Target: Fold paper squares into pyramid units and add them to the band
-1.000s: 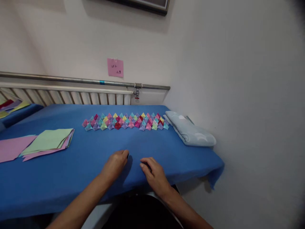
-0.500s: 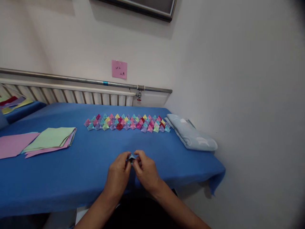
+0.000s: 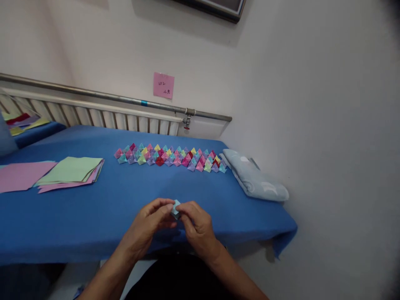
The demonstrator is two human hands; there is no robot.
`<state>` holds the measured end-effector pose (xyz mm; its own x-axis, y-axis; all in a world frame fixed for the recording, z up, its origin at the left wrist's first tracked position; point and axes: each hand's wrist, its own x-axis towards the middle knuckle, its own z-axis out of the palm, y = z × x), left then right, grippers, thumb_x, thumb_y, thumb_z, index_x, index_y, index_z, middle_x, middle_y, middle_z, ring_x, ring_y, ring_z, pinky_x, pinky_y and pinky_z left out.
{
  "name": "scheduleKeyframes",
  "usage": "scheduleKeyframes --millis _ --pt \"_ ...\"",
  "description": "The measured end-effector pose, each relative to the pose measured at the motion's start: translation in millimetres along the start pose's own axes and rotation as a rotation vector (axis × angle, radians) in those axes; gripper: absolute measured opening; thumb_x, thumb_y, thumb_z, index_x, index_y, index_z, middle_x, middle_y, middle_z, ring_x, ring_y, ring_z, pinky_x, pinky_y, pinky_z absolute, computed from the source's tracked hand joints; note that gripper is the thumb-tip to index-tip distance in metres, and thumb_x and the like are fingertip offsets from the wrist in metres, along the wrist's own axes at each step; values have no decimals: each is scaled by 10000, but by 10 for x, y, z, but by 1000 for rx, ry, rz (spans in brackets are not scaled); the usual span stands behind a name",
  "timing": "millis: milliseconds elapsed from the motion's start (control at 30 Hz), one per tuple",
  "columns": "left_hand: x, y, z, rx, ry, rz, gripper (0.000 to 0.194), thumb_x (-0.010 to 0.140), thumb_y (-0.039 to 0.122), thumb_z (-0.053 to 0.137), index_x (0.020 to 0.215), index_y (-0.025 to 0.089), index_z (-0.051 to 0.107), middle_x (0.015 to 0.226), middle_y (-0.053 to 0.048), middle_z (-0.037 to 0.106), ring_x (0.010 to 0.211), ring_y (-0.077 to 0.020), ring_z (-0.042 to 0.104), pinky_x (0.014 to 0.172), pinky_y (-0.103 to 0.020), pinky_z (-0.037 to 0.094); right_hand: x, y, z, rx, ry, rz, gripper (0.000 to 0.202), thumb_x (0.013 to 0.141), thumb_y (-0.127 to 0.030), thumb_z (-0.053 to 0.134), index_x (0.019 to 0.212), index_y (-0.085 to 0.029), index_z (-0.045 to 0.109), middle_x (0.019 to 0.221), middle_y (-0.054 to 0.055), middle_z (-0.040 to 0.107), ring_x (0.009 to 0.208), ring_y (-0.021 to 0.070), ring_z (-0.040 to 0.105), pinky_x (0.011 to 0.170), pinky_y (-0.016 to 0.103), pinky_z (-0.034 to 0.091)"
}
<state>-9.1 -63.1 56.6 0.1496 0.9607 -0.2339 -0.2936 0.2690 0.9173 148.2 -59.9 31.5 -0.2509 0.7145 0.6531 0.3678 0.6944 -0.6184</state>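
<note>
A small light blue folded paper piece point(image 3: 175, 209) is held above the front part of the blue-covered table. My left hand point(image 3: 154, 218) grips it from the left between thumb and fingers. On its right side, my right hand point(image 3: 198, 225) pinches it with thumb and index finger. Behind the hands, rows of small pointed folded paper pieces point(image 3: 168, 158) in pink, blue, purple, yellow and red stand close together. Green and pink paper sheets point(image 3: 73, 170) lie stacked to the left, beside more pink sheets point(image 3: 25, 176).
A folded light blue cloth point(image 3: 256, 177) rests at the table's right end. The blue tablecloth point(image 3: 125, 216) hangs over the front edge. Behind are a radiator point(image 3: 121, 121), a metal pipe point(image 3: 109, 96) and a pink note point(image 3: 163, 85) on the wall.
The paper piece has turned so that a flat light blue face shows. My left hand has opened out somewhat and rotated, and my right fingers now lie over the piece. The view has tilted slightly.
</note>
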Motion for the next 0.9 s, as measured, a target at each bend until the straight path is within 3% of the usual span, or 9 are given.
scheduleKeyframes --millis 133,267,367,433,600,767,900 --pt "-21 -58 -48 36 31 39 484 537 308 831 959 160 644 822 -11 667 766 -148 621 700 -255 512 -4 -75 -20 58 -29 0 228 894 -104 455 980 -220 631 877 36 633 826 154 599 744 271 479" --pt "-32 -125 -77 80 28 118 549 576 268 793 1082 182 600 848 -2 682 713 -129 622 687 -251 494 26 -125 -25 269 8 349 188 893 -241 492 1041 -216 605 824 6 622 663 132 580 575 235 463" --pt "-52 -126 -77 141 28 165 559 594 250 757 1121 193 582 889 -11 691 718 -138 630 679 -260 488 92 -175 -31 328 -64 545 214 858 -356 559 953 -191 657 799 8 627 689 139 575 600 238 452" --pt "-58 -121 -73 179 17 174 535 599 263 747 1104 193 585 880 -15 689 738 -154 640 689 -274 488 132 -212 -29 305 -117 570 204 812 -367 620 859 -181 690 801 12 634 732 146 571 663 249 445" --pt "-47 -148 -74 275 10 171 477 606 297 712 1057 186 602 837 -12 678 674 -143 604 645 -271 461 144 -252 -3 251 -72 551 132 769 -307 654 735 -190 705 706 -14 595 675 129 521 638 242 397" --pt "-60 -124 -64 312 -2 107 442 579 294 688 1001 187 610 787 8 663 635 -129 559 614 -250 431 107 -226 21 412 -57 683 162 751 -334 656 701 -180 666 676 -15 619 656 132 526 649 250 410" --pt "-101 -61 -78 460 -101 93 223 683 402 622 703 182 594 585 41 551 578 -123 487 563 -238 355 116 -230 12 441 -31 712 167 738 -340 660 700 -178 653 665 -22 604 640 123 509 627 237 400"
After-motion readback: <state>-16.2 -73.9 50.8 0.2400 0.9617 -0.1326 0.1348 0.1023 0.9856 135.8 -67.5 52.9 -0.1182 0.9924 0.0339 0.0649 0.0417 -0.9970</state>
